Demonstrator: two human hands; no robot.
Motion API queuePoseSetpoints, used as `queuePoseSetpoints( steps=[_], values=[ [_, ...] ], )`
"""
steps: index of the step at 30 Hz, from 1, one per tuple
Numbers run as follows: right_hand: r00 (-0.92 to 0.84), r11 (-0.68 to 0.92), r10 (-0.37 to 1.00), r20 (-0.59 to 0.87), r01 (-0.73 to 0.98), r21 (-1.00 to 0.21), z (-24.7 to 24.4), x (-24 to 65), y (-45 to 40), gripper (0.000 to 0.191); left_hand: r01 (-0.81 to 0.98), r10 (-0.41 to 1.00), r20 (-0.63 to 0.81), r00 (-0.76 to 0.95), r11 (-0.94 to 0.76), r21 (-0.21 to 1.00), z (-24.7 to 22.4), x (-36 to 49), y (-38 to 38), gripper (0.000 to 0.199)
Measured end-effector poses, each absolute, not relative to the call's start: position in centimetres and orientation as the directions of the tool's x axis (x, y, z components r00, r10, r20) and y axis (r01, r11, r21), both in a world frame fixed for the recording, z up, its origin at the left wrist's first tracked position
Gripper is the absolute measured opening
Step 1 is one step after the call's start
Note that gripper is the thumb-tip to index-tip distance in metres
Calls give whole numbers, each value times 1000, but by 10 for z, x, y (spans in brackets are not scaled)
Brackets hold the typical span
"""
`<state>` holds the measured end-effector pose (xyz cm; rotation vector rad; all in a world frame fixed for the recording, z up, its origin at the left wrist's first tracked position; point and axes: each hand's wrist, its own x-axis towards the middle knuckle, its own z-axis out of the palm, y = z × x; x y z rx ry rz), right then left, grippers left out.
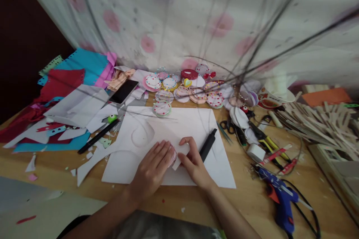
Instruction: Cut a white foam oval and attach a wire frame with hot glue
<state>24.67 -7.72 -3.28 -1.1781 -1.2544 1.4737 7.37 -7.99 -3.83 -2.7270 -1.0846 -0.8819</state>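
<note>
Coloured paper scraps lie on the bench at left. At lower centre, the left hand covers part of a pinkish disc on a white sheet; whether its fingers grip is hidden. The right hand pinches a small white paper piece between fingers. Lower right: a blue glue gun.

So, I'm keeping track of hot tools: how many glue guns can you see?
1: a blue glue gun lying on the wooden table at the lower right, well to the right of the right hand. Others could be hidden.
</note>
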Motion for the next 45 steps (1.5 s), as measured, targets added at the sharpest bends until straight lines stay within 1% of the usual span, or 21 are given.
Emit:
queuePoseSetpoints(
  steps=[9,13,16,17,19,21,23,25,27,30,33,35,37,40,42,45],
  values=[
    [-201,-76,977,-72,-13,-997,-33,244,-75,20,633,615,549,566,-751,189,-44,71,-82,44],
    [-225,-95,971,-83,-43,-995,-34,243,-76,20,639,639,541,547,-736,224,-41,71,-83,42],
    [-205,-124,973,-110,-60,-990,-35,243,-77,20,636,659,531,533,-726,263,-37,71,-82,42],
    [-199,-137,973,-118,-85,-987,-36,243,-77,20,631,665,527,529,-723,279,-34,71,-81,42],
    [-188,-144,976,-107,-192,-971,-38,244,-75,25,618,670,527,523,-723,308,-25,68,-77,42],
    [-172,-107,984,-52,-328,-939,-40,244,-73,32,603,678,527,512,-721,342,-13,64,-73,40],
    [-153,-58,988,7,-414,-908,-41,245,-70,35,585,701,513,496,-706,399,1,60,-69,39],
    [-176,-65,984,8,-406,-911,-40,244,-70,34,571,735,487,472,-676,466,11,58,-69,38],
    [-208,-102,978,-27,-356,-929,-40,242,-71,34,561,766,453,455,-642,523,16,60,-71,37],
    [-233,-150,969,-81,-297,-943,-43,241,-74,44,553,789,402,465,-613,564,13,68,-79,37],
    [-208,-174,970,-125,-240,-955,-51,244,-75,51,564,797,343,497,-597,570,9,71,-85,48],
    [-177,-168,976,-126,-248,-954,-55,246,-74,51,588,799,310,516,-593,550,7,68,-86,58],
    [-181,-174,976,-119,-329,-928,-55,247,-73,49,631,802,292,522,-593,500,6,60,-84,68],
    [-249,-249,958,-145,-462,-851,-52,244,-73,48,685,795,274,540,-605,406,0,47,-79,76],
    [-279,-306,943,-184,-500,-810,-49,242,-73,50,693,781,246,574,-624,361,-6,41,-75,78],
    [-316,-373,920,-234,-512,-774,-47,240,-73,49,710,778,214,591,-627,320,-17,38,-72,79]
  ],
)
